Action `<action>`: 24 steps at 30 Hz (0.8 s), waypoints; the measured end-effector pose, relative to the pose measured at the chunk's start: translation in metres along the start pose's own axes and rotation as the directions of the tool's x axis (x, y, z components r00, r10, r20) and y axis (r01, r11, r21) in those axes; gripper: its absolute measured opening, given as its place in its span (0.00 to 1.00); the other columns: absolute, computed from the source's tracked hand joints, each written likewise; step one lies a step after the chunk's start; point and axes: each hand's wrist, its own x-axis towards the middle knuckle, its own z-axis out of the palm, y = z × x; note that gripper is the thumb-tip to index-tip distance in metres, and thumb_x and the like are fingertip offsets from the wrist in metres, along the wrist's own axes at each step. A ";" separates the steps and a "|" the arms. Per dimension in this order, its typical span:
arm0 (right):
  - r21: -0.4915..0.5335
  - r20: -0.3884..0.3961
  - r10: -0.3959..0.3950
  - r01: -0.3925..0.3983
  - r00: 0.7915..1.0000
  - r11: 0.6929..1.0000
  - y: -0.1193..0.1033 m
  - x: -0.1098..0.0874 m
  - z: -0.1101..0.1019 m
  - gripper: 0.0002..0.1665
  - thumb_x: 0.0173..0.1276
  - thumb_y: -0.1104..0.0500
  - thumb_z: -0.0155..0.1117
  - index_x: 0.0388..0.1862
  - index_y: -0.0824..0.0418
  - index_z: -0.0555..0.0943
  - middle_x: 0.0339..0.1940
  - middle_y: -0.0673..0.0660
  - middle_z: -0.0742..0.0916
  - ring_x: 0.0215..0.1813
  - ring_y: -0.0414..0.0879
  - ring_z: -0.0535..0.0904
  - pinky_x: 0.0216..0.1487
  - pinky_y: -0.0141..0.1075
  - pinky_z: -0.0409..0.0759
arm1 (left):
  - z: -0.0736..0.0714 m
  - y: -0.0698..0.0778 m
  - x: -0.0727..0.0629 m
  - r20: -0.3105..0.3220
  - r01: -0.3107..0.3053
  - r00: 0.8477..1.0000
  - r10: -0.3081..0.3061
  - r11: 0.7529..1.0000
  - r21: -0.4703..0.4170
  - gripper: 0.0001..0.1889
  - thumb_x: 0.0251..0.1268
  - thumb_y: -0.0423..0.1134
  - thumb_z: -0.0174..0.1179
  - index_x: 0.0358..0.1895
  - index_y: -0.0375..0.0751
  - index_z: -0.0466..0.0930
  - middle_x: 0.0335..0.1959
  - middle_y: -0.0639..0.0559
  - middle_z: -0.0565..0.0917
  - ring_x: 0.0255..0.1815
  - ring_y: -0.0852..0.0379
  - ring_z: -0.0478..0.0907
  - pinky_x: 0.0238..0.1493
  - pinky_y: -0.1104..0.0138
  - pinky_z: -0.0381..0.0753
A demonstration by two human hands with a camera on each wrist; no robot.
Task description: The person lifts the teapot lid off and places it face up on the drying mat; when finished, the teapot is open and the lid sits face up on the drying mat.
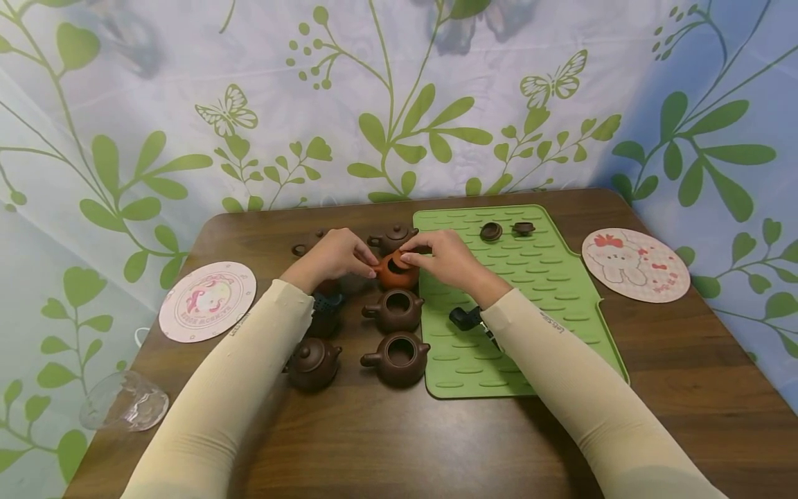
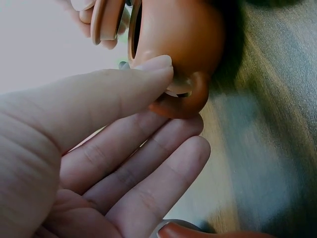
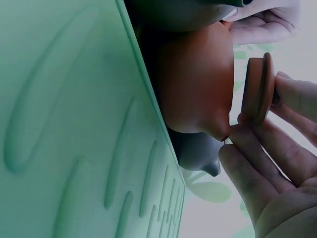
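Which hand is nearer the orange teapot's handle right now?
Left. The left hand grips the handle; the right hand is farther off, on the spout side, holding the orange lid apart from the teapot.

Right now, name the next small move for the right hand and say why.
Probably carry the orange lid to the green mat, beside the two brown lids. The right hand holds it off the orange teapot, the left hand pinches that teapot's handle, and two brown teapots nearby stand uncovered.
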 end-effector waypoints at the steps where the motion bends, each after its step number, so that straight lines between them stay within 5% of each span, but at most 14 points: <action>1: 0.003 -0.002 0.003 -0.003 1.000 1.000 0.000 0.000 0.000 0.14 0.77 0.54 0.70 0.56 0.56 0.90 0.54 0.53 0.90 0.57 0.53 0.84 0.57 0.49 0.81 | 0.000 0.000 0.000 0.001 0.000 1.000 0.000 1.000 -0.001 0.09 0.65 0.39 0.77 0.46 0.44 0.95 0.42 0.54 0.91 0.49 0.52 0.85 0.51 0.54 0.84; 10: 0.066 -0.034 0.028 -0.026 0.999 0.998 0.000 -0.003 -0.002 0.12 0.78 0.54 0.69 0.55 0.55 0.91 0.50 0.51 0.90 0.43 0.45 0.85 0.43 0.45 0.82 | 0.000 -0.002 0.002 -0.001 0.000 1.000 0.000 1.000 0.003 0.08 0.64 0.40 0.78 0.45 0.45 0.95 0.41 0.55 0.91 0.49 0.53 0.85 0.51 0.55 0.84; 24: 0.261 -0.015 0.074 -0.067 0.997 0.963 0.001 -0.008 -0.006 0.19 0.80 0.57 0.67 0.65 0.59 0.84 0.55 0.53 0.89 0.52 0.47 0.85 0.51 0.47 0.83 | 0.000 -0.002 0.001 -0.004 -0.019 1.000 0.019 1.000 0.002 0.09 0.64 0.40 0.78 0.45 0.45 0.95 0.41 0.55 0.91 0.47 0.54 0.85 0.50 0.56 0.84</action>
